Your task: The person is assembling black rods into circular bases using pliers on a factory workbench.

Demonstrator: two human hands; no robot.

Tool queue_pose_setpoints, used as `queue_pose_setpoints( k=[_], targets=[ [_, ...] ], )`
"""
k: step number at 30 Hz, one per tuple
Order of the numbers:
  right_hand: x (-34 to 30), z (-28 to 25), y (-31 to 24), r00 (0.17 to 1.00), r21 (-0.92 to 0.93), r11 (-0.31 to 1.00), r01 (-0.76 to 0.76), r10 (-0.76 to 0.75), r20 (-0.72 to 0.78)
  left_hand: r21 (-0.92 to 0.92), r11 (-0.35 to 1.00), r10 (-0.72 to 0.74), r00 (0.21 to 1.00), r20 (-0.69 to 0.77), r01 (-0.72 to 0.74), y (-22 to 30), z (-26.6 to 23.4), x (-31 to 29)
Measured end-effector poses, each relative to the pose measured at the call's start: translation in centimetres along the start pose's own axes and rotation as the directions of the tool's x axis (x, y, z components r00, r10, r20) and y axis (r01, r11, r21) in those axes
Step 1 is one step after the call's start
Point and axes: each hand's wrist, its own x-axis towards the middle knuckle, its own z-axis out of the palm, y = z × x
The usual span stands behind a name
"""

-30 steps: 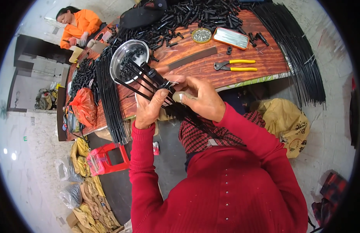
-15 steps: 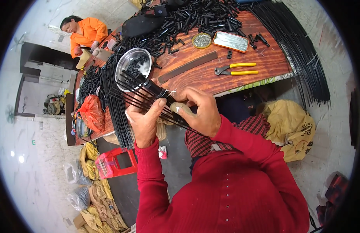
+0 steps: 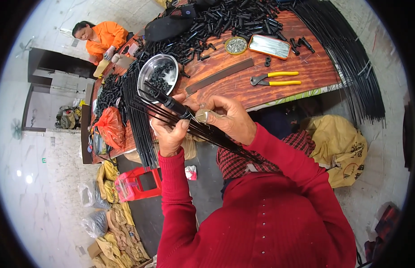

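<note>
My left hand (image 3: 168,137) is closed around a bundle of thin black rods (image 3: 232,145), its thumb pressed against a black tubular fitting (image 3: 175,106) that lies along them. The bundle slants from the upper left down toward my lap. My right hand (image 3: 234,119) pinches a thin silvery wire (image 3: 197,117) at the end of the fitting. A pale covering wraps the tip of my right thumb. The fingers behind the bundle are partly hidden. Beyond my left hand stands a steel bowl (image 3: 175,67) of small black rings (image 3: 160,80).
On the wooden table (image 3: 230,91) lie yellow-handled pliers (image 3: 277,79), a dark flat bar (image 3: 221,76), a tray of thin pins (image 3: 270,47), a dish of small metal parts (image 3: 236,45), heaped black fittings (image 3: 234,20) and long rods (image 3: 346,58). A person in orange (image 3: 104,38) works at the far left.
The fitting and rods have tilted, and more of the bundle's lower end shows under my right hand. My right fingers have closed in on the wire. The whole view has shifted slightly.
</note>
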Motion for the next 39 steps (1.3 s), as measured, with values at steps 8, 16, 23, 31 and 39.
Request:
queue_pose_setpoints(
  k=[8,16,23,31,39],
  targets=[
    [0.8,-1.1,-2.1,0.988,-0.088,0.995,-0.053,0.065,0.140,0.060,0.997,-0.057,0.997,0.058,0.053,1.5,1.0,0.1],
    [0.7,-1.3,-1.8,0.999,-0.255,0.967,-0.011,0.023,0.041,0.043,0.998,-0.055,0.999,-0.001,0.055,0.3,3.3,0.8],
    [0.2,-2.0,-1.8,0.999,-0.202,0.979,-0.025,0.016,-0.046,0.003,0.994,-0.113,0.992,0.061,0.113,0.7,3.4,1.2],
    [0.0,-2.2,-0.8,0.999,0.039,0.998,-0.046,0.046,-0.005,-0.022,1.000,-0.010,0.985,0.172,0.014,-0.1,2.6,1.7],
    [0.5,-2.2,-1.0,0.993,0.042,0.992,-0.119,0.119,-0.017,-0.108,0.992,-0.052,0.993,0.106,0.063,-0.1,2.8,1.3]
  ],
)
